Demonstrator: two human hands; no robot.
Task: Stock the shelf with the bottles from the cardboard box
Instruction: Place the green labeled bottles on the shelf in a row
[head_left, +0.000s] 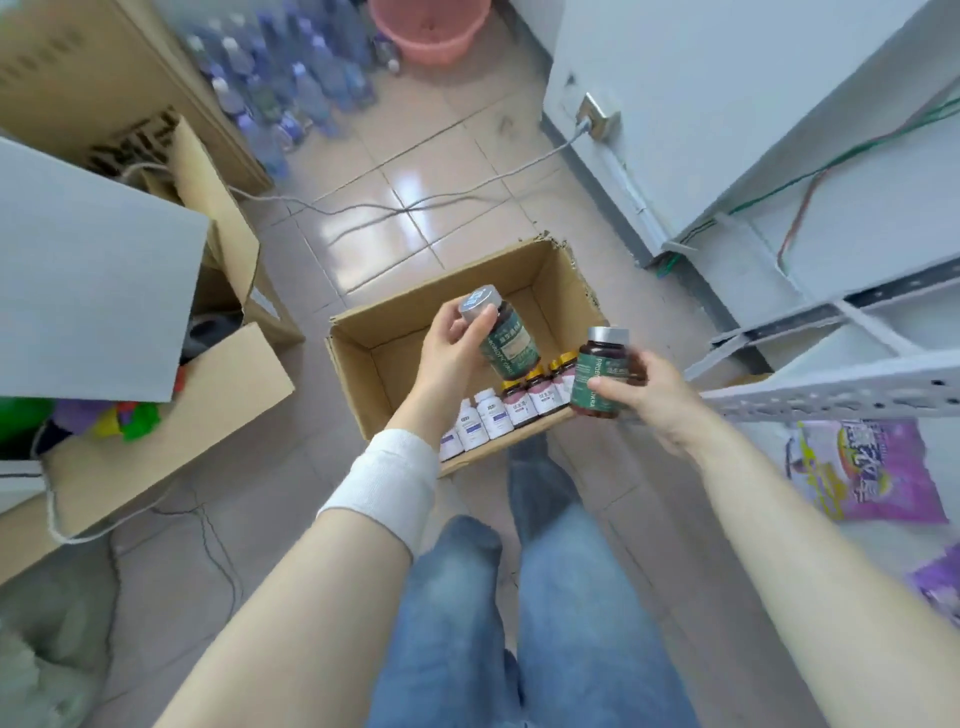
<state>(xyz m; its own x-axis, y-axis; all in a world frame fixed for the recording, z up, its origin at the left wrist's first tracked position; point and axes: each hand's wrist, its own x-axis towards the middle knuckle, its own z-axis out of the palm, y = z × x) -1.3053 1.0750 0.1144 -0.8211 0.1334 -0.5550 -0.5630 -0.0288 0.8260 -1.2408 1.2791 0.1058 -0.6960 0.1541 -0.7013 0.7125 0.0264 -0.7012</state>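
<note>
Left hand (451, 347) fingers grip one green-labelled bottle (503, 340), tilted; right hand (655, 396) fingers grip another green-labelled bottle (600, 374), upright, both above the open cardboard box (363, 358).

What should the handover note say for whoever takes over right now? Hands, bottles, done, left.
Left hand: grips the left green-label bottle, tilted, above the cardboard box.
Right hand: grips the right green-label bottle, near the box's right edge.
In the box: white bottles and pink-label bottles, in a row along the near wall.
Shelf: to the right; no bottles show on the parts in view.
Done: two bottles in hand, out of the box.
Left: set both on the shelf, then move the rest.
</note>
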